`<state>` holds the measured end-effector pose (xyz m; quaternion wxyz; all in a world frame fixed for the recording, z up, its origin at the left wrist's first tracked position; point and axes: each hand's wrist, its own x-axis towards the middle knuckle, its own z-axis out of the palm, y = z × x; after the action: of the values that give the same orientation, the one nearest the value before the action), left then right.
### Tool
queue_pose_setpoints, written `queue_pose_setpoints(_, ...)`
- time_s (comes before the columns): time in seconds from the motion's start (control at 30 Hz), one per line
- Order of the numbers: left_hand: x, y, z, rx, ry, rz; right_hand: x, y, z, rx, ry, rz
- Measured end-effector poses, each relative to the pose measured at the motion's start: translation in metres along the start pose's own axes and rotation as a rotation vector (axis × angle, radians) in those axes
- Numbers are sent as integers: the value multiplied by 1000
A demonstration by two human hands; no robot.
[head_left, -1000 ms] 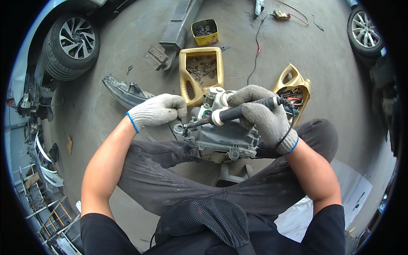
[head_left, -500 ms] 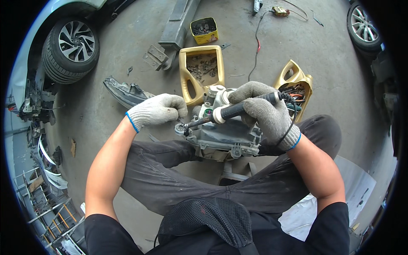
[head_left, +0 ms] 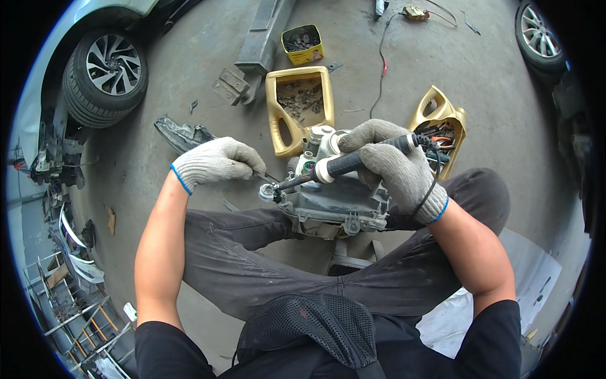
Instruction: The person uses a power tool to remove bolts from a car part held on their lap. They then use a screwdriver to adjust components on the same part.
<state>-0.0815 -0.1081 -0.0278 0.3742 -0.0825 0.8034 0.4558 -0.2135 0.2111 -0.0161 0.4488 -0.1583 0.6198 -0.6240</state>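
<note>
A grey headlight housing (head_left: 331, 201) rests between my knees, its back side up. My right hand (head_left: 404, 174), in a grey knit glove, is closed around the black handle of a soldering iron (head_left: 344, 166). The iron slants down to the left, its tip at a round mounting tab (head_left: 267, 192) on the housing's left corner. Closed in a pinch, my gloved left hand (head_left: 224, 163) holds a thin dark rod (head_left: 270, 179) whose far end reaches toward the same tab, close to the iron's tip. Whether rod and tip touch is too small to tell.
Beyond the housing stands a cut-open gold jug (head_left: 271, 104) with small metal parts. A second gold jug (head_left: 456, 120) holds tools, and a yellow tin (head_left: 307, 58) is farther back. A dark lamp piece (head_left: 180, 134) lies left. The iron's cord (head_left: 435, 180) hangs beside my right wrist.
My left hand has drawn back slightly to the left and up, so more of the thin rod shows. My right hand and the soldering iron have stayed nearly in place.
</note>
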Motion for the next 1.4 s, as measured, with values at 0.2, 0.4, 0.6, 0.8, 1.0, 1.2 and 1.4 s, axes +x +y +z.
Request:
queue_pose_setpoints(0.2, 4, 1, 1, 30, -4, -16, 2, 3, -2, 153, 37, -36)
queue_pose_setpoints(0.4, 6, -4, 4, -15, 10, 36, 1, 2, 0, 97, 28, 6)
queue_pose_setpoints(0.6, 7, -1, 4, -6, -10, -19, 0, 1, 2, 32, 28, -8)
queue_pose_setpoints(0.8, 10, -5, 8, 5, 15, 16, 0, 0, 1, 14, -2, -3)
queue_pose_setpoints(1.0, 12, -9, 8, 32, 7, 56, -1, -2, 2, -3, 17, -16)
queue_pose_setpoints(1.2, 10, 0, 11, 7, 14, 26, -1, 1, 3, 16, -12, -61)
queue_pose_setpoints(1.4, 10, -3, 13, -20, 37, -34, 1, 2, 1, -13, -59, -107)
